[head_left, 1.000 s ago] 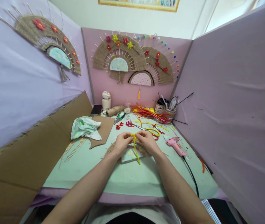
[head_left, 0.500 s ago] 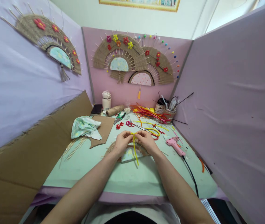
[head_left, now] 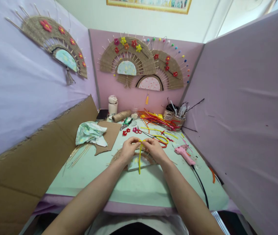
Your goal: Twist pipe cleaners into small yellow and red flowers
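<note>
Both hands pinch a yellow pipe cleaner (head_left: 139, 162) at its bent upper part, with one long end hanging down between them. My left hand (head_left: 130, 148) closes on its left side and my right hand (head_left: 153, 148) on its right, fingertips almost meeting. Below them on the table lies a small twine-woven fan (head_left: 115, 157) with a pale patterned cloth half-circle, partly hidden by my hands. Beyond my fingers are red pipe-cleaner flowers (head_left: 126, 132) and yellow-handled scissors (head_left: 162, 139).
A pink glue gun (head_left: 184, 155) with a black cord lies at the right. Pipe cleaners (head_left: 157, 118), a twine roll (head_left: 121, 116) and a white bottle (head_left: 112, 105) line the back. Crumpled cloth (head_left: 90, 133) rests on cardboard (head_left: 113, 130) at the left. Partition walls (head_left: 241, 107) enclose the table.
The hanging end of the yellow pipe cleaner has swung left and now hangs nearly straight down. My hands stay almost in place, and the camera view has shifted slightly.
</note>
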